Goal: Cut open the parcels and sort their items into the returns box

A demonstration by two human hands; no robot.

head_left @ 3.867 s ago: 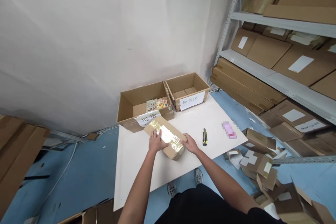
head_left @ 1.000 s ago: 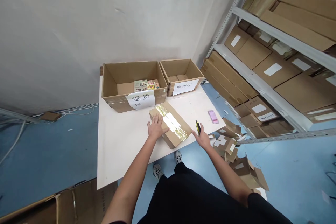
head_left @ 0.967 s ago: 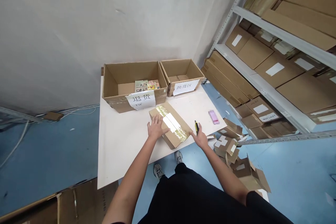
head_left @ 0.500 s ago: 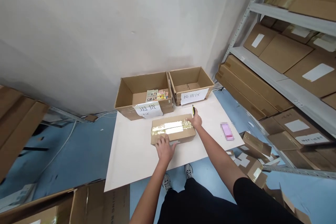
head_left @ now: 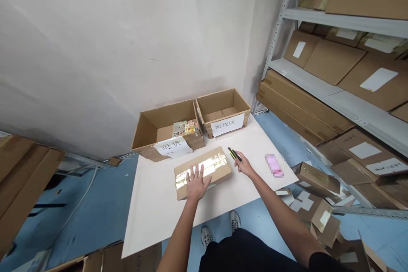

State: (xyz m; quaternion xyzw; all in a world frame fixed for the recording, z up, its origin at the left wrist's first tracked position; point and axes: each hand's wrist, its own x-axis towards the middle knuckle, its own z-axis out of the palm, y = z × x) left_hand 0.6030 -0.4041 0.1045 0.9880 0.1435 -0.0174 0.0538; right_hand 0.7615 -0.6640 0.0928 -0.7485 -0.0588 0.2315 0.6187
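Note:
A taped cardboard box (head_left: 219, 174) lies on the white table (head_left: 149, 212), with shiny clear tape and a white label along its top. My left hand (head_left: 196, 183) rests on the box top, fingers spread flat. Just off the box's right end, my right hand (head_left: 244, 165) grips a black and yellow utility knife (head_left: 234, 154) that points up and left. Whether its blade is out is too small to tell.
Behind the box stand two open cartons with handwritten paper signs: the left carton (head_left: 146, 131) holds small colourful packs, the right carton (head_left: 223, 108) sits beside it. A pixelated pink item (head_left: 274, 165) lies at the table's right. Shelves (head_left: 334, 93) of boxes rise at right.
My right hand has come off the box's right end, bringing the knife beside it. My left hand has moved from the near edge onto the top. The box is turned slightly.

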